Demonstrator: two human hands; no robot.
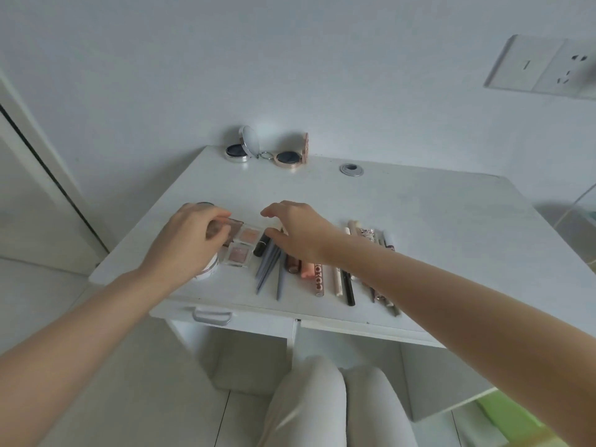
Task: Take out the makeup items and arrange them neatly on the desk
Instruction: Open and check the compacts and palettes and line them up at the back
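Note:
On the white desk [435, 221] my left hand [187, 240] pinches a brown eyeshadow palette [232, 225] at the left. Beside it lie two small square pans, a peach one [250, 234] and a pink one [238, 254]. A white jar [208, 271] sits partly hidden under my left wrist. My right hand [296, 233] hovers with fingers spread over grey pencils [267, 266], a dark lipstick [259, 248] and a brown tube [293, 264]. To the right lies a row of tubes and pens, including an orange tube [317, 279] and a black pen [349, 290].
Two open round compacts, one silver [238, 151] and one rose gold [290, 158], stand at the desk's back edge by the wall. A cable grommet [351, 169] is nearby. A drawer handle [211, 316] sits under the front edge. My knees [322, 398] are below.

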